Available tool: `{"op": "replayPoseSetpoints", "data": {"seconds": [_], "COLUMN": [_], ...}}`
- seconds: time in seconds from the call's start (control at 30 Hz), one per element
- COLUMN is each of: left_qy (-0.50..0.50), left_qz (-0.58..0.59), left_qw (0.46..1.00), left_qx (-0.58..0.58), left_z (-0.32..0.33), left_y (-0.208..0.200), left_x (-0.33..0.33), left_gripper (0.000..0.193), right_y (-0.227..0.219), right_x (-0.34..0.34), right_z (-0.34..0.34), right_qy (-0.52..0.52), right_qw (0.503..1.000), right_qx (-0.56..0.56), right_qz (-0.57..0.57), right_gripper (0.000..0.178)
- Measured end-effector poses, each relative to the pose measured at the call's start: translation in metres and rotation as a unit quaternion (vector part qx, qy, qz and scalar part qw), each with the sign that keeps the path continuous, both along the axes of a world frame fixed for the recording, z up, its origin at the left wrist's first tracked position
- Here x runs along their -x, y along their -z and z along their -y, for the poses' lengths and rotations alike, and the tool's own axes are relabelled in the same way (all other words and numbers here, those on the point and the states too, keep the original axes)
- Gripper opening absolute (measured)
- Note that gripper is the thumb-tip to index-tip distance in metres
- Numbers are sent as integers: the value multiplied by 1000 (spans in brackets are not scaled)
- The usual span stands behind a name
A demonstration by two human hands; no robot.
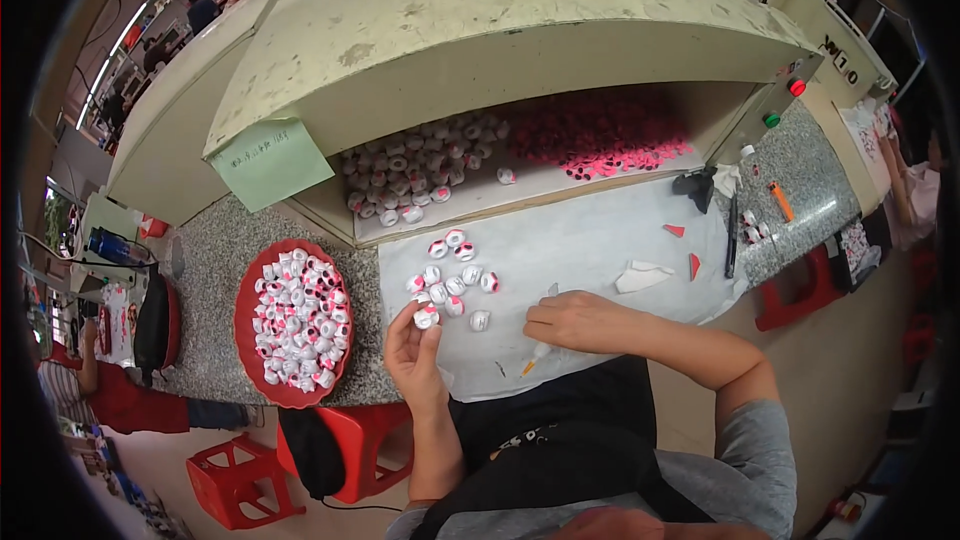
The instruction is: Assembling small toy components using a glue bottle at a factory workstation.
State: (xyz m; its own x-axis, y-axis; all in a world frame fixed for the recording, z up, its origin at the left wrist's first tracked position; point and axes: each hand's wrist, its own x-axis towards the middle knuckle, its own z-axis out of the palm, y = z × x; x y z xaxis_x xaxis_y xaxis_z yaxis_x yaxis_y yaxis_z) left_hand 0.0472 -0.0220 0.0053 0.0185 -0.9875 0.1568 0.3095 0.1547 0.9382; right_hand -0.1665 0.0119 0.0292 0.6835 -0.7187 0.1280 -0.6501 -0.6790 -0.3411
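Pinched in my left hand is a small white-and-pink bead-like piece, at the left edge of the white paper sheet. Several similar pieces lie just beyond it. My right hand is closed over the middle of the sheet, knuckles up. From under its fingers sticks a small white tube with an orange tip, the tip pointing toward me. The hand hides most of the tube. A single white piece lies between my hands.
At left stands a red bowl full of such pieces. A cream metal booth arches over heaps of white pieces and pink pieces. At right are a crumpled tissue, a black pen-like tool and an orange cutter.
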Motion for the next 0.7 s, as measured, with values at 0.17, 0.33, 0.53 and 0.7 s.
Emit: {"op": "replayPoseSetpoints", "data": {"seconds": [0.17,0.33,0.53,0.7], "left_qy": [13,71,110,69], "left_qz": [-3,-17,-18,-58], "left_qw": [1000,996,992,994], "left_qx": [-4,-42,-65,-58], "left_z": [0,-7,-6,-1], "left_y": [-1,-4,4,3], "left_x": [2,19,39,29], "left_gripper": [33,32,34,35], "right_y": [2,1,15,17], "right_x": [2,2,-14,-5], "right_z": [1,-9,-12,-14], "right_qy": [28,135,325,260], "right_qw": [998,923,840,885], "right_qx": [-27,-87,-74,-95], "right_qz": [52,349,429,375], "right_gripper": [24,23,23,26]}}
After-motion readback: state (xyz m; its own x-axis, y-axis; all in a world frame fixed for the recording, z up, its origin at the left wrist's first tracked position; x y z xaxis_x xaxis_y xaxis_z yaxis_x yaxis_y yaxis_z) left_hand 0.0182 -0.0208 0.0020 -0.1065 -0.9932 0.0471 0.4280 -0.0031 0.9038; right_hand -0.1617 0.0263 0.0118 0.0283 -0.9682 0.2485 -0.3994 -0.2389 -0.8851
